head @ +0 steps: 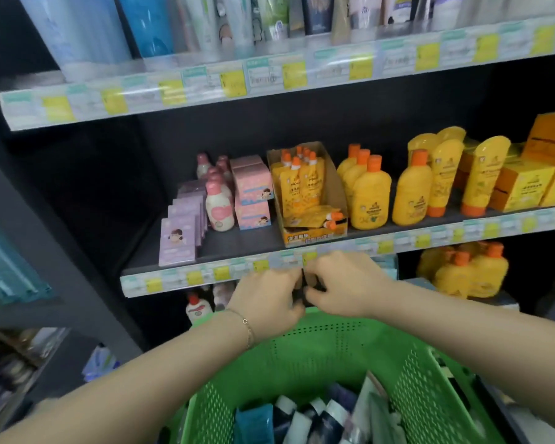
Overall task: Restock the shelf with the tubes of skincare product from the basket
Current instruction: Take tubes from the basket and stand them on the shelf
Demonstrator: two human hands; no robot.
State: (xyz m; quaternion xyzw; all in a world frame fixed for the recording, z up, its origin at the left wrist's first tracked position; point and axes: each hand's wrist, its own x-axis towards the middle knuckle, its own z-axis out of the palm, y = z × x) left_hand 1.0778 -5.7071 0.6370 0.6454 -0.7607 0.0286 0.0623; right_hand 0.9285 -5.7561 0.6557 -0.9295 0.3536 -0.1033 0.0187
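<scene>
Green basket (334,334) holds many tubes (302,418), so restocking appears barely begun. Left hand (266,302) and right hand (343,283) meet over its far rim, fingers curled on a dark item (311,285), unidentifiable. Shelf (237,245) shows bare space.
</scene>
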